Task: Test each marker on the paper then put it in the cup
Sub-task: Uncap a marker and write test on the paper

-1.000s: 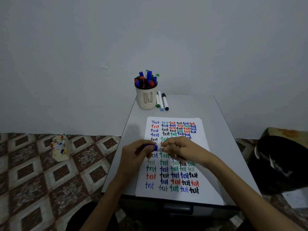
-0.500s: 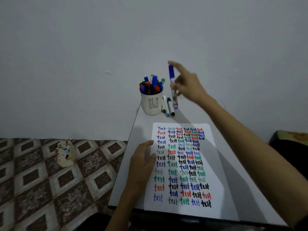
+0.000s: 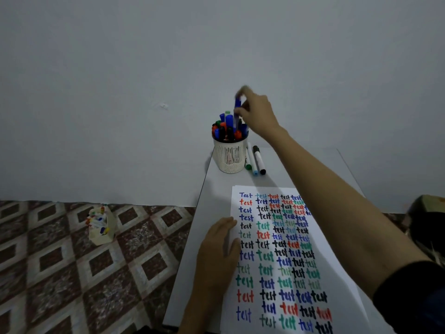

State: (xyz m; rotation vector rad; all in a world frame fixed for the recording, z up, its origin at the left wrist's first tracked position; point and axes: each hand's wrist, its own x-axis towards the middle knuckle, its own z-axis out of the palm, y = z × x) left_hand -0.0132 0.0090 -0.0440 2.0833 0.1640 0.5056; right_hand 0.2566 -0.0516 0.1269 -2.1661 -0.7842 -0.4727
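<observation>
**Clerk:** Entry one, the fingers?

**Checker:** The right fingertips (image 3: 243,92) are logged as pinched on the blue marker (image 3: 237,112). They are blurred, so the number of fingers in contact cannot be told. The marker is held upright, cap up, with its lower end dipped among the markers packed in the cup (image 3: 230,155).

**Clerk:** Entry two, the hands?

**Checker:** The right hand (image 3: 258,114) is listed above the cup rim, arm stretched across the sheet. The left hand (image 3: 218,256) is laid flat with straight fingers and nothing held. It is pressed on the table (image 3: 209,201) and the left edge of the paper (image 3: 254,283).

**Clerk:** Entry three, progress?

**Checker:** The paper is covered in rows of "test" in blue, red, green and black, and the cup is crowded. Most of the task is judged done. The blue marker is not yet released. Three loose markers (image 3: 258,160) are listed lying just beside the cup and are judged outstanding.

**Clerk:** Sundries?

**Checker:** One small box of markers (image 3: 100,225) is noted on the tiled floor, well apart from the table
</observation>
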